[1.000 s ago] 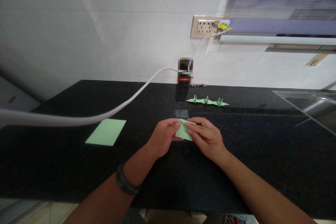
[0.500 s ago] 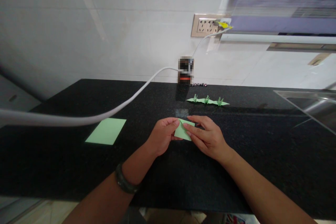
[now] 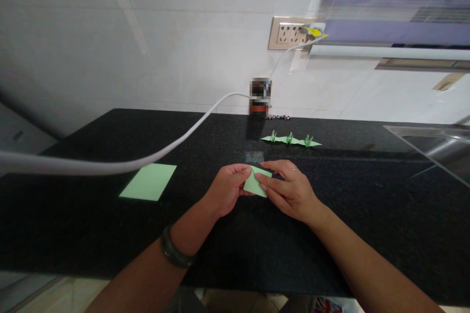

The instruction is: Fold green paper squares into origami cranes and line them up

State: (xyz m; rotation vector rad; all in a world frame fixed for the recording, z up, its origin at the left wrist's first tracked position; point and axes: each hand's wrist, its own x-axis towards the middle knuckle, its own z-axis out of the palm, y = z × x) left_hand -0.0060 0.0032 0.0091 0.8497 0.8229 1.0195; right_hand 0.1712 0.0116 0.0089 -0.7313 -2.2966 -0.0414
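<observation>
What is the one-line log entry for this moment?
left hand: pinching folded green paper | right hand: holding same paper | nearby: paper cranes, flat green sheet

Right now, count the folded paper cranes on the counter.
3, in a row on the counter beyond the folded paper: left crane, middle crane, right crane. None appears hidden.
</observation>
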